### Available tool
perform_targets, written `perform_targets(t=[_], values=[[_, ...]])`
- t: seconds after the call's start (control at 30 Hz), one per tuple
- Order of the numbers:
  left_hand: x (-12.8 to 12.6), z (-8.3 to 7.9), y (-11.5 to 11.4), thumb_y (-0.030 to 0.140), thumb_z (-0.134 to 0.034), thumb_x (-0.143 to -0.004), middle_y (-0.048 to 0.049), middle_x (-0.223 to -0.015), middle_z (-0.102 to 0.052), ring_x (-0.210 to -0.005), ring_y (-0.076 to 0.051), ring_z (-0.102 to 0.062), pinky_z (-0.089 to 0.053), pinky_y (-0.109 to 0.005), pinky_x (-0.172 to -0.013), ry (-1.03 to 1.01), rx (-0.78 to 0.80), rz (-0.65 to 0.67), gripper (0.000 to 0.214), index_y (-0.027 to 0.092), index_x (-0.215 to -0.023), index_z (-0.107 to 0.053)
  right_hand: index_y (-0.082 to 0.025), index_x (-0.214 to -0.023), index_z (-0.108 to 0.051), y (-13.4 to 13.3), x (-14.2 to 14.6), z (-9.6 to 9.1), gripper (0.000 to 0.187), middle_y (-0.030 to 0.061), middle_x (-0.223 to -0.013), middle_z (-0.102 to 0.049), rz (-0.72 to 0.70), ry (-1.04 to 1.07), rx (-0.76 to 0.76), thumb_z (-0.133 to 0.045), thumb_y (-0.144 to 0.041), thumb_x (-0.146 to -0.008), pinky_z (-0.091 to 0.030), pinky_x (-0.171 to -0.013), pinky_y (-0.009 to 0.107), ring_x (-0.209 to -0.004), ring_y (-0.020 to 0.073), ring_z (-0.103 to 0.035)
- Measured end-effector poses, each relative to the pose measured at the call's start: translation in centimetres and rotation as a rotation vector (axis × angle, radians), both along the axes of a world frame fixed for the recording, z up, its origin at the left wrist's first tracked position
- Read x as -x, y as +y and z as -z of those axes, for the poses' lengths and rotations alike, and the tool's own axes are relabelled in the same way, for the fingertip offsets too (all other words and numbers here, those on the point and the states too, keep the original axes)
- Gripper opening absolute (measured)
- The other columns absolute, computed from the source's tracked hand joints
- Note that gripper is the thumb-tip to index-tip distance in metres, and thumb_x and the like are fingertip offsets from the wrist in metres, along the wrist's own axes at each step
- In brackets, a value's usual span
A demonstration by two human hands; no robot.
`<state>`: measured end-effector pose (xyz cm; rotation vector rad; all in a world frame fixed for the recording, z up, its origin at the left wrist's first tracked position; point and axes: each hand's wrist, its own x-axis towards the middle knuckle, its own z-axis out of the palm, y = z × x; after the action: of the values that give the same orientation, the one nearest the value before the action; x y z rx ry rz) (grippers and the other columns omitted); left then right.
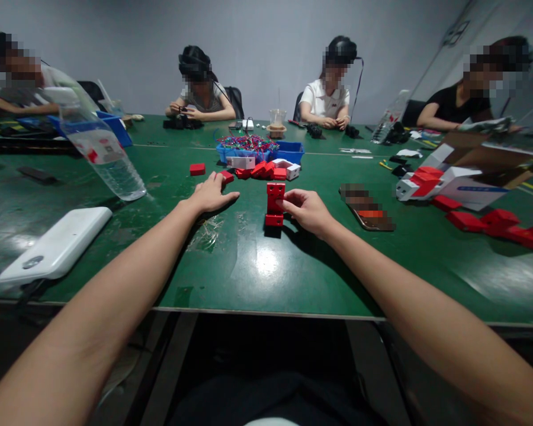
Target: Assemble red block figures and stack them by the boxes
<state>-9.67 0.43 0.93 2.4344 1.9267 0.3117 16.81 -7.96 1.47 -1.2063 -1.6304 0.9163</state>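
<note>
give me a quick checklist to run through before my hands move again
1. Right hand gripping the red bracket: ok, thumb and fingers at its side.
2. Bracket upright: ok.
3. Bracket's base touching the table: cannot tell.
4. Left hand closed around the red block: not ok, thumb spread away.
5. Phone apart from right hand: ok.

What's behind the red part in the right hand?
Beyond the red part, held by the right hand, lie loose red pieces, then a blue bin heaped with wires. Whatever the part and hand directly cover can't be seen.
</note>
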Motion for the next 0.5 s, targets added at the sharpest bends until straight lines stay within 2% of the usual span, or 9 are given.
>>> perform_targets(t=[0.13, 0.2, 0.3, 0.5], values=[[-0.2, -0.4, -0.7, 0.069, -0.046, -0.081, -0.0192, -0.126, -0.052, -0.112, -0.036, -0.058, -0.046, -0.048, -0.095, 0.004, -0.042, 0.052, 0.068, 0.015, -0.123, -0.048, -0.016, -0.079, -0.063, 0.0, 0.0, 0.2, 0.028, 0.0029, -0.073, -0.066, 0.001, 0.003, -0.010, -0.068, -0.043, -0.072, -0.042, -0.053, 0.024, -0.060, 0.0115, -0.054], [-0.6, -0.6, -1.2, 0.065, -0.050, -0.081, -0.0171, -0.120, -0.055, -0.106, -0.032, -0.060, -0.048, -0.044, -0.092, -0.056, -0.045, 0.154, 0.060, 0.016, -0.114, -0.053, -0.015, -0.080, -0.063, 0.1, 0.0, 0.3, 0.028, 0.0034, -0.074, -0.067, -0.003, 0.000, -0.018, -0.068, -0.042, -0.073, -0.043, -0.054, 0.024, -0.060, 0.0118, -0.055], [-1.8, -0.4, -1.7, 0.057, -0.056, -0.081, -0.0114, -0.110, -0.062, -0.102, -0.027, -0.062, -0.050, -0.040, -0.090, -0.273, -0.049, 0.332, 0.047, 0.017, -0.106, -0.055, -0.015, -0.079, -0.064, 0.2, 0.0, 0.4, 0.026, 0.0047, -0.076, -0.069, 0.008, -0.029, -0.064, -0.068, -0.040, -0.074, -0.045, -0.060, 0.026, -0.063, 0.0129, -0.057], [-5.6, 1.3, -2.4, 0.038, -0.054, -0.084, -0.0111, -0.112, -0.066, -0.103, -0.023, -0.066, -0.051, -0.042, -0.093, -0.787, 0.151, 0.604, 0.039, 0.017, -0.116, -0.048, -0.013, -0.081, -0.068, 0.3, 0.0, 0.6, 0.023, 0.0084, -0.081, -0.071, 0.066, -0.139, -0.164, -0.066, -0.035, -0.076, -0.047, -0.066, 0.029, -0.071, 0.0170, -0.062]])
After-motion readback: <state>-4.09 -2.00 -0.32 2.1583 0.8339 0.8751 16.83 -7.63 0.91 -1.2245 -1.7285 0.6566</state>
